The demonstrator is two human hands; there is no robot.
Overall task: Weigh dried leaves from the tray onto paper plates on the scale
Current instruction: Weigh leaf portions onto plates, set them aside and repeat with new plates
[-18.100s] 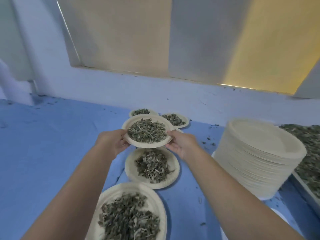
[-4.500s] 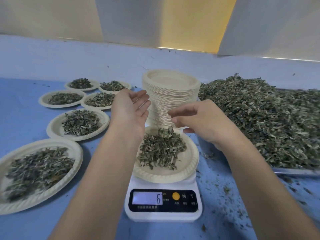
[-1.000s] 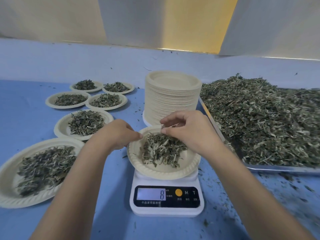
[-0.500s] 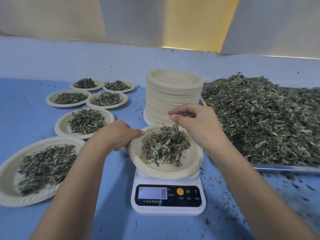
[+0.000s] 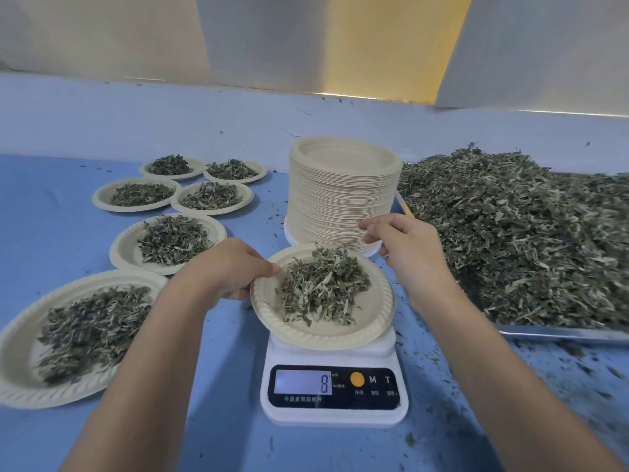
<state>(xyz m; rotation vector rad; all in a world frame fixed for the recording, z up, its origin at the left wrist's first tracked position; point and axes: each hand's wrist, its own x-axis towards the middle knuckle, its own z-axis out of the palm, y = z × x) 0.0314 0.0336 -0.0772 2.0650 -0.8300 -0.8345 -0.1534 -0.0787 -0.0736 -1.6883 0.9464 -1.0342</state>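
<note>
One-handed: my left hand pinches the left rim of the paper plate on the scale; it is light and flimsy, its dried leaves loose, so I judge it must stay level. My right hand, near the tray, has its fingertips together; whether they hold leaf I cannot tell.

Bench: blue surface. Directly on it:
- white digital scale, front centre
- tall stack of empty paper plates, just behind the scale
- six filled paper plates, left, running back
- metal tray heaped with dried leaves, right
- leaf crumbs, densest by the tray
</note>
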